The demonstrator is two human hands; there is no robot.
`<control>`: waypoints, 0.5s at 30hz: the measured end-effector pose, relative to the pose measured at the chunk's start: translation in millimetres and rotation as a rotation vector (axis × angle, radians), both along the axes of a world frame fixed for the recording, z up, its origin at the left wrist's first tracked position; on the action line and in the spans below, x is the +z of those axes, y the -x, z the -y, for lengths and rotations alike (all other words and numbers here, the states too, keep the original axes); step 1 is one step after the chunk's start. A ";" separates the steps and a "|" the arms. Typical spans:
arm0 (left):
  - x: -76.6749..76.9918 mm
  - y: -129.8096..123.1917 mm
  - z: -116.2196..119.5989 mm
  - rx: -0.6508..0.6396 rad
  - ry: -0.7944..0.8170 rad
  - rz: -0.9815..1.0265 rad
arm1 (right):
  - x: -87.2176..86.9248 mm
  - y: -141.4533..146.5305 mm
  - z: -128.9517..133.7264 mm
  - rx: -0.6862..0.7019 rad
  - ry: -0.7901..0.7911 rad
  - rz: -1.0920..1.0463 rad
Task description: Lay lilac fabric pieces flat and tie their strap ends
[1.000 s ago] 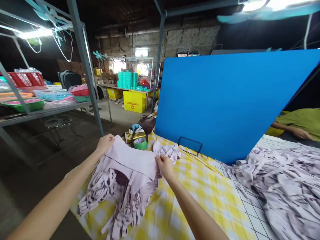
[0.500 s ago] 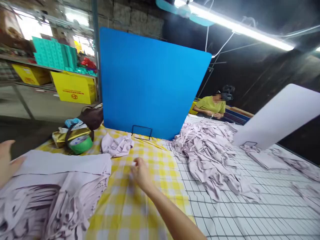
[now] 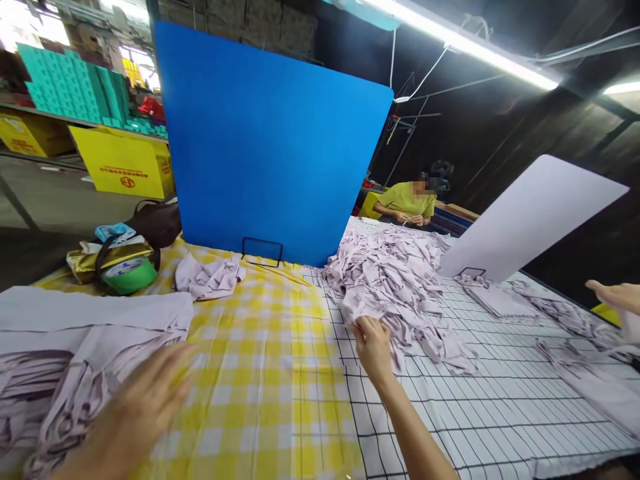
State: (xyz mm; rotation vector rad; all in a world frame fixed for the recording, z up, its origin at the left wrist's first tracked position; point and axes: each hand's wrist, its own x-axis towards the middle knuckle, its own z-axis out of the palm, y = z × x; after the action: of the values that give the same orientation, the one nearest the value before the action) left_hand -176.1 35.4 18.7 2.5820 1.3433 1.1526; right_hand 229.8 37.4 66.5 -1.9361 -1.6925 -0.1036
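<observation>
My right hand (image 3: 373, 343) is closed on the near edge of a loose heap of pale pink fabric pieces (image 3: 395, 273), with its fingers pinching one fabric piece (image 3: 363, 305). Blurred by motion, my left hand (image 3: 145, 403) hovers at the lower left with its fingers stretched out and nothing in them. Beside it lies a layered stack of the same pale pink fabric (image 3: 95, 313), with strips hanging loosely over its front. A single crumpled fabric piece (image 3: 207, 275) rests behind, on the yellow checked cloth (image 3: 245, 373).
A blue board (image 3: 270, 147) stands upright at the back, a white board (image 3: 535, 220) leans at right. Green tape (image 3: 131, 277) sits by a gold packet at left. Across the table is a person in a yellow-green top (image 3: 407, 200); another person's hand (image 3: 617, 297) enters at right.
My right hand has moved right from over the checked cloth to the heap and taken hold of a fabric piece. My left hand has come down and right. The view has turned right.
</observation>
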 end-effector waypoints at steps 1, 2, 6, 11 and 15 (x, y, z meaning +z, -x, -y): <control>6.2 -29.3 5.8 -0.039 0.034 0.043 | 5.7 15.7 3.7 0.052 -0.004 -0.024; 10.0 -55.1 11.5 -0.083 0.112 0.103 | 11.3 32.7 7.6 0.101 -0.004 -0.058; 9.4 -120.1 26.6 -0.252 0.539 0.306 | 29.5 92.4 22.6 0.399 0.090 -0.595; 23.9 -137.3 24.3 -0.372 0.945 0.526 | 41.4 120.6 31.1 0.552 0.330 -1.143; 51.9 -119.2 25.7 -0.455 1.179 0.736 | 51.2 119.2 32.4 0.434 0.336 -1.434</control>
State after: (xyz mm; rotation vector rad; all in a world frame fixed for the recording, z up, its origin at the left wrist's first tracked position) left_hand -56.9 9.7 70.6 1.2997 0.7768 0.7200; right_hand 110.6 5.0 117.7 -1.1159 -1.0119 1.4249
